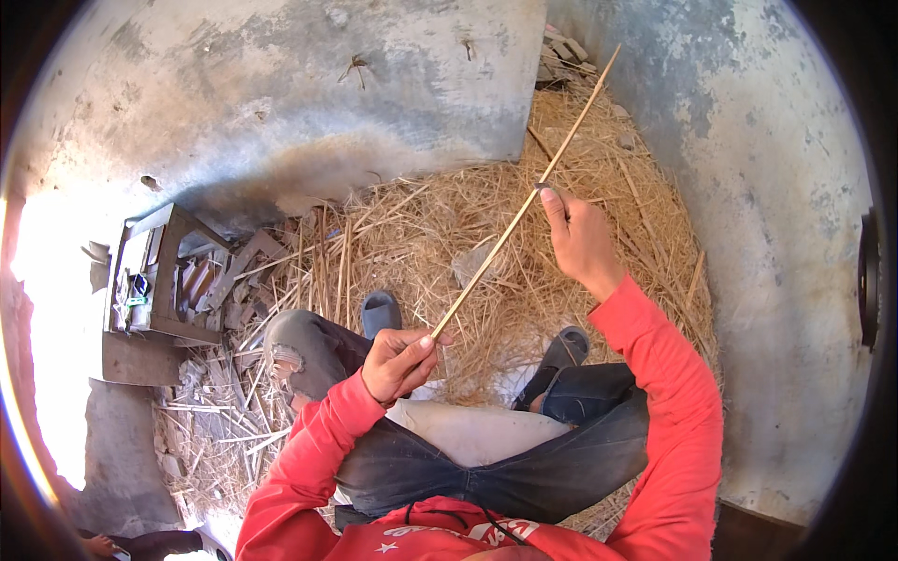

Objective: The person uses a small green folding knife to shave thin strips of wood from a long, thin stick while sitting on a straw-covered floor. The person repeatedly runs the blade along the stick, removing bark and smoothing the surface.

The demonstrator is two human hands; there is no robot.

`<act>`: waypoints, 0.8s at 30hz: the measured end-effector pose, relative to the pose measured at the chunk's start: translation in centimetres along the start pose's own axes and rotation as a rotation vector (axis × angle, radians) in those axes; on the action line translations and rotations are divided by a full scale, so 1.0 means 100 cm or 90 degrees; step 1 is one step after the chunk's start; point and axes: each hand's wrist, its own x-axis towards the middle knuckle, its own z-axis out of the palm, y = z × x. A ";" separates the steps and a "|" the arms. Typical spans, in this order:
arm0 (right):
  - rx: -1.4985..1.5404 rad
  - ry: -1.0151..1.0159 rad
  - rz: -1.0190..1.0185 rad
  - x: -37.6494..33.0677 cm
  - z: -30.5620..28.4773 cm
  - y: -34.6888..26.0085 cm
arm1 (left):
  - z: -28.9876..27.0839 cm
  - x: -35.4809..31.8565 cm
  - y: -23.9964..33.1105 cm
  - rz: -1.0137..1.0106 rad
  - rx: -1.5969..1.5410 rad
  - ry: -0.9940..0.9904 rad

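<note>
1. While I sit over the floor, my left hand is closed around the near end of a long thin bamboo strip, thumb and fingers pinching it just above my knee.
2. My right hand is raised further out, its fingertips gripping the same strip near its middle.
3. From my left hand the strip runs up and to the right, slanting across the heap of dry straw, and its far end reaches toward the corner where the two concrete walls meet.
4. A pale sack lies across my lap, over dark jeans.
5. My feet, in grey slippers, rest on the straw.
6. At the left edge of the straw stands a small wooden frame, with split wood pieces scattered beside it.
</note>
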 end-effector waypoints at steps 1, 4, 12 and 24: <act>0.014 -0.044 -0.013 -0.007 0.002 -0.004 | 0.002 0.002 0.001 -0.003 -0.005 0.012; 0.029 -0.146 -0.071 -0.030 0.021 -0.024 | 0.007 0.012 0.004 0.000 -0.025 0.046; -0.078 -0.081 0.085 0.028 -0.010 0.020 | 0.005 0.015 0.000 -0.005 -0.006 0.038; 0.123 -0.121 -0.019 -0.024 0.025 -0.030 | 0.008 0.024 0.000 0.044 -0.049 0.040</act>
